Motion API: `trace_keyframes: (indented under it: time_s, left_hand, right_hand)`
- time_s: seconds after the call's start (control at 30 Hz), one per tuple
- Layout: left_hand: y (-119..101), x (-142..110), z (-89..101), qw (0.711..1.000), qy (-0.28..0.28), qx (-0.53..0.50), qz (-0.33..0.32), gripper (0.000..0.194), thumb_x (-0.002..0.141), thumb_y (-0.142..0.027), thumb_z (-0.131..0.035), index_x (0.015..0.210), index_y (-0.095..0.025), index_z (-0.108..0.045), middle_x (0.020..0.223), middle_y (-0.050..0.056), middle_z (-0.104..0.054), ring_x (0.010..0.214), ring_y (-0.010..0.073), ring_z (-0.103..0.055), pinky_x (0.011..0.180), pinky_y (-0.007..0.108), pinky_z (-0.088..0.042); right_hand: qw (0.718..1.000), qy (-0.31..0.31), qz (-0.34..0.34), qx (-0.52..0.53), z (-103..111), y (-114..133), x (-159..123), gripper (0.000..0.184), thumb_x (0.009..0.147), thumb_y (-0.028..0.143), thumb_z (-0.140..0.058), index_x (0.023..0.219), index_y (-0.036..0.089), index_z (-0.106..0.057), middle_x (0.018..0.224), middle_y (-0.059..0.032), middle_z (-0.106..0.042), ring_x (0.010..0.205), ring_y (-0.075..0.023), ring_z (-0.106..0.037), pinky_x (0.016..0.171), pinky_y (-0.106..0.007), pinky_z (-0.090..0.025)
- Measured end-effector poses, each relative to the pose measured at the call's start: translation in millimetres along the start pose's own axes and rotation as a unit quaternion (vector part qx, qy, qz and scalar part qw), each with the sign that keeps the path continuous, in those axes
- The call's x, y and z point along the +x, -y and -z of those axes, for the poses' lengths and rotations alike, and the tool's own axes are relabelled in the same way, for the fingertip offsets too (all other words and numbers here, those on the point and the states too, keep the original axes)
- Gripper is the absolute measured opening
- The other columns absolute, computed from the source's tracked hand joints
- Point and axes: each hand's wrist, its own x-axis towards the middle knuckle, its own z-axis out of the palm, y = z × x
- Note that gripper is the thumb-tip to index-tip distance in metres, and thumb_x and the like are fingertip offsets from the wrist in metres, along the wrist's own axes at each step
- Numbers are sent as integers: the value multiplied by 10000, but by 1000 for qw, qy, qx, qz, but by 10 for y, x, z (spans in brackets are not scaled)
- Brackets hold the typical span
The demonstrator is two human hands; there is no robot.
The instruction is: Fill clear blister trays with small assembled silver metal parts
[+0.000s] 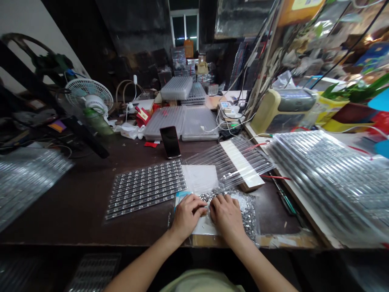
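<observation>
My left hand (187,214) and my right hand (227,214) rest side by side near the front edge of the dark table (75,207). Both press on a clear plastic bag (247,211) full of small shiny metal parts, lying on a white sheet (199,177). Their fingertips pinch at the parts between them; whether either holds a piece is not visible. Left of the hands lies a flat tray (146,187) filled with rows of small parts. Behind the hands a clear ribbed tray (231,160) leans over a white strip.
A black phone (170,141) stands upright behind the tray. Stacks of clear ribbed trays (328,174) fill the right side, more sit blurred at far left (24,178). A small white fan (89,96), grey lidded trays (182,121) and cables crowd the back.
</observation>
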Motion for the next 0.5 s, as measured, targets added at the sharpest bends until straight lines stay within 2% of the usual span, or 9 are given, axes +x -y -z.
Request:
trace_keyframes:
  time_s: [0.23,0.5]
  left_hand:
    - [51,-10,-51,1000,2,16,-16,127,754,-147,-695,846,-230,-726,801,19,-661,803,165,-590,751,285,-459]
    - [82,-28,-98,1000,8,5,-15,142,735,-124,-707,827,-230,-731,793,17,-663,791,166,-594,740,280,-455]
  right_hand:
    - [1000,-1,-9,-19,42,-25,-46,20,841,227,-598,828,221,-612,828,-36,-626,834,-222,-493,709,-339,-256]
    - [999,1,33,-42,-23,-54,2,83,833,184,-590,753,197,-609,760,-43,-624,791,-227,-512,698,-348,-254]
